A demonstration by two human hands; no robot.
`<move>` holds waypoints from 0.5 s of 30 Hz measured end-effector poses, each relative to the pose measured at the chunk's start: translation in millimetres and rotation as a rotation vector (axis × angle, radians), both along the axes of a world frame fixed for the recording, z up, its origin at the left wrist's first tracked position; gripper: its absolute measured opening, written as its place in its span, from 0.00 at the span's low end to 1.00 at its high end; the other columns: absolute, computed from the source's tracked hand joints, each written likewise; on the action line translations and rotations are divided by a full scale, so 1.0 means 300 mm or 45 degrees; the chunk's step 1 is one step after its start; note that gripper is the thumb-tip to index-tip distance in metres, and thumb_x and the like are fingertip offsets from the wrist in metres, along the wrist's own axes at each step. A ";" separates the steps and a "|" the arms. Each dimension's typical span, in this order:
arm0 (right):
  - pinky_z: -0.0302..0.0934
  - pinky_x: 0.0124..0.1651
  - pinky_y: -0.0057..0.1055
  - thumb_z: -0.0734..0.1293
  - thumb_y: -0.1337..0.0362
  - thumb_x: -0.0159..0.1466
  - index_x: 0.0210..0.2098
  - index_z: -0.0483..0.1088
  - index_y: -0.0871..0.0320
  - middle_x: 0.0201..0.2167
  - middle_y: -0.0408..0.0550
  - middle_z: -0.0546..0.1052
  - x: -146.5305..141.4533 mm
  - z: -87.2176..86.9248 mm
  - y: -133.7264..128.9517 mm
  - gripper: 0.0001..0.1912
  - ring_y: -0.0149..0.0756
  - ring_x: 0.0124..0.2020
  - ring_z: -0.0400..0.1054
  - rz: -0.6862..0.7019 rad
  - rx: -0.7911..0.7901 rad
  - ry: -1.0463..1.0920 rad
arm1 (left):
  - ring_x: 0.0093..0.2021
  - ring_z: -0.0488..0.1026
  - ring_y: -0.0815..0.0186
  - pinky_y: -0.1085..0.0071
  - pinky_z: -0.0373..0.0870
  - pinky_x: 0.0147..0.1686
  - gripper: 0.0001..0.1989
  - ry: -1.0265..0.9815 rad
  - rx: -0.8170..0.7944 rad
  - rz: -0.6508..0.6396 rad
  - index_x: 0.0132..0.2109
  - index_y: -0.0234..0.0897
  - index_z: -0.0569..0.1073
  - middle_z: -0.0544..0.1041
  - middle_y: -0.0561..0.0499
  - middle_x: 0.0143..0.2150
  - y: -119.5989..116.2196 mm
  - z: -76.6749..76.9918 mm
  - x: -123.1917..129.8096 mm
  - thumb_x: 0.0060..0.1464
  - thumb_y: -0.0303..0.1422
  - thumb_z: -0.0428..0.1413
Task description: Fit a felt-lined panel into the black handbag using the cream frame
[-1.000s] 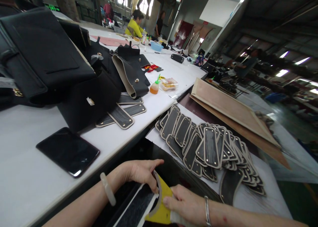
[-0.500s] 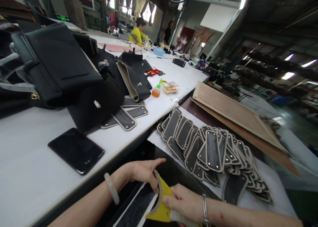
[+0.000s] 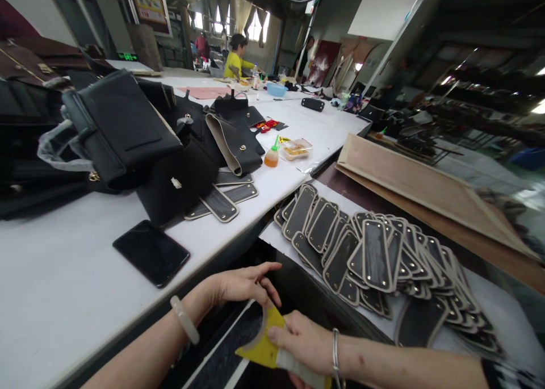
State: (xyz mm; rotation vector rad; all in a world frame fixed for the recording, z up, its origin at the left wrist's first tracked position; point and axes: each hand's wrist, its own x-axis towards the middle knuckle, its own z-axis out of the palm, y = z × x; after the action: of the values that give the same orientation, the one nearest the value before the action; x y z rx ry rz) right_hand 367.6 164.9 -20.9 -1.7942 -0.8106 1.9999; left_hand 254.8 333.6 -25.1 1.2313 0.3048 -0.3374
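My left hand (image 3: 244,284), with a pale bangle at the wrist, pinches the upper end of a black leather piece (image 3: 249,326) that curls up and has a light edge. Its forefinger sticks out to the right. My right hand (image 3: 302,341) grips a yellow sheet (image 3: 264,349) together with something whitish, pressed against the curled edge. The lower fingers of the right hand are partly hidden. Below the hands a black strip with white borders (image 3: 221,355) runs off the bottom of the view. To the right lies a heap of black, beige-edged leather panels (image 3: 377,255) with metal studs.
Black handbags (image 3: 123,128) are piled on the white table (image 3: 55,275) at left, near a phone (image 3: 151,252). Farther back stand an oil bottle (image 3: 271,156) and a clear food box (image 3: 297,149). A large board (image 3: 426,190) leans at right. People work in the background.
The view has shifted slightly, so the tabletop things appear farther right. The yellow sheet and my right hand have moved a little left along the leather edge. Both holds look the same.
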 end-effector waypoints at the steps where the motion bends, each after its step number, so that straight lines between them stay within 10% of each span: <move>1: 0.48 0.08 0.17 0.58 0.41 0.61 0.22 0.63 0.58 0.09 0.40 0.63 -0.018 -0.014 -0.011 0.26 0.24 0.05 0.52 -0.039 0.046 -0.008 | 0.42 0.72 0.64 0.68 0.66 0.42 0.47 0.007 0.056 0.018 0.67 0.32 0.48 0.78 0.47 0.43 -0.005 0.009 -0.004 0.40 0.31 0.58; 11: 0.49 0.13 0.20 0.53 0.47 0.67 0.21 0.64 0.60 0.09 0.45 0.65 -0.141 -0.128 -0.057 0.28 0.28 0.09 0.56 -0.274 0.152 0.056 | 0.36 0.74 0.62 0.67 0.67 0.38 0.41 0.142 0.587 0.062 0.62 0.30 0.62 0.80 0.48 0.38 -0.076 0.024 0.030 0.39 0.32 0.63; 15: 0.60 0.27 0.21 0.67 0.45 0.59 0.24 0.71 0.63 0.20 0.46 0.73 -0.137 -0.130 -0.170 0.25 0.28 0.22 0.66 -0.243 0.218 0.152 | 0.36 0.73 0.64 0.68 0.67 0.40 0.45 0.128 0.591 0.107 0.64 0.31 0.59 0.80 0.48 0.41 -0.090 0.032 0.012 0.38 0.32 0.65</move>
State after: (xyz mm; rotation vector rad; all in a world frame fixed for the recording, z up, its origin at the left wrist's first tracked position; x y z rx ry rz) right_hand 326.6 114.0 -60.0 -1.5780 -0.7208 1.8367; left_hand 258.4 306.7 -15.6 1.6540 0.5411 -0.2632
